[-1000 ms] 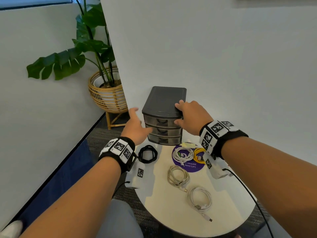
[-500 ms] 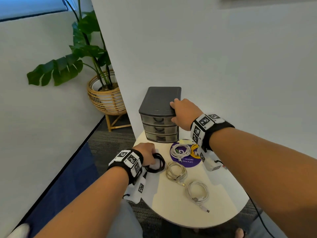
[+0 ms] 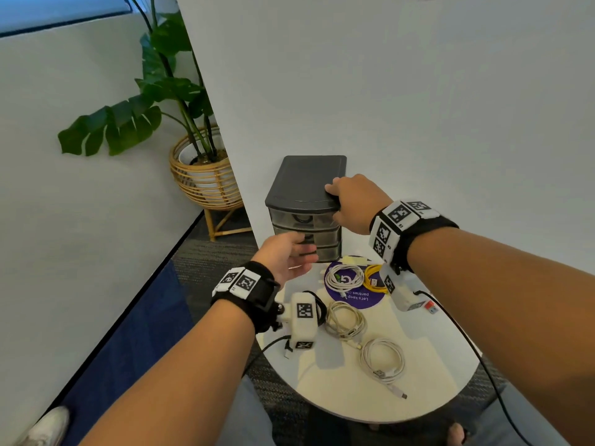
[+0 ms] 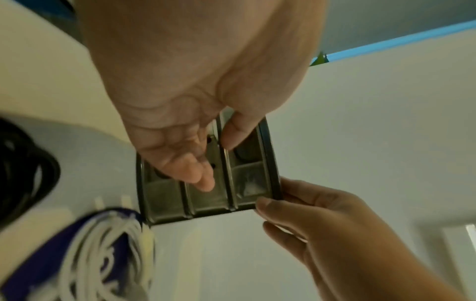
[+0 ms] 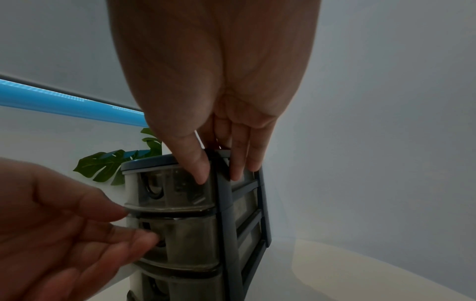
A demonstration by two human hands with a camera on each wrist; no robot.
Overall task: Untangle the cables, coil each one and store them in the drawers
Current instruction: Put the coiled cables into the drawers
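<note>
Now my left hand [image 3: 286, 255], fingers [image 4: 203, 179] loosely spread, reaches the middle drawer [image 3: 322, 235] straight ahead; right hand [image 3: 354, 201] grips the cabinet [image 3: 306, 181] top.

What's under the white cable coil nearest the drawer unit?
The white cable coil lies on a round purple mat with white lettering, beside a yellow cable. The coil hides part of the print.

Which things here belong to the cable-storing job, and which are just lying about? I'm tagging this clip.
Job:
drawer unit, steadied by the right hand
left hand at the middle drawer
black cable
white cable
yellow cable
beige cable
second white cable

Lying about:
purple disc
potted plant
</note>
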